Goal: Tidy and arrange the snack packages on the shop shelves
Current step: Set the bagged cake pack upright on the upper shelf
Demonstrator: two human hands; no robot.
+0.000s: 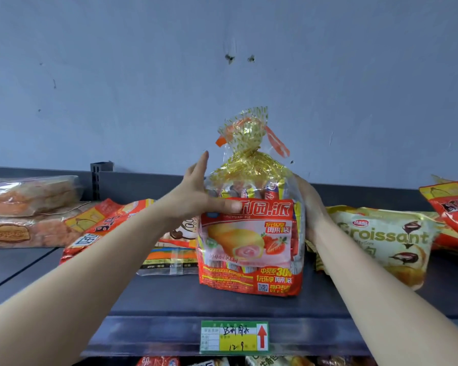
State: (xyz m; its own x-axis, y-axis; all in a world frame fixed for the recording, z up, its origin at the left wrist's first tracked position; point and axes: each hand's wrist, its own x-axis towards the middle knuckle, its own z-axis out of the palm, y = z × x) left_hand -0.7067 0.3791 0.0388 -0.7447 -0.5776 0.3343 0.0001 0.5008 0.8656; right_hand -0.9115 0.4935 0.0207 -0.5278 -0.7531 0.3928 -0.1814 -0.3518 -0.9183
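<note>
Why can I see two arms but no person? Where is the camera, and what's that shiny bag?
There is no machine here. A person wears a camera on their head, so the one picture shows what they see: their own arms reaching to a shop shelf. The left hand lays its thumb and straight fingers against one side of a tall bag of strawberry pies, which is tied at the top with gold wrap. The right hand is on the other side, its fingers hidden behind the bag. The bag stands upright on the shelf between them. To its right lies a croissant bag. To its left lie a red packet and wrapped bread. A price tag sits on the shelf's front edge.
</note>
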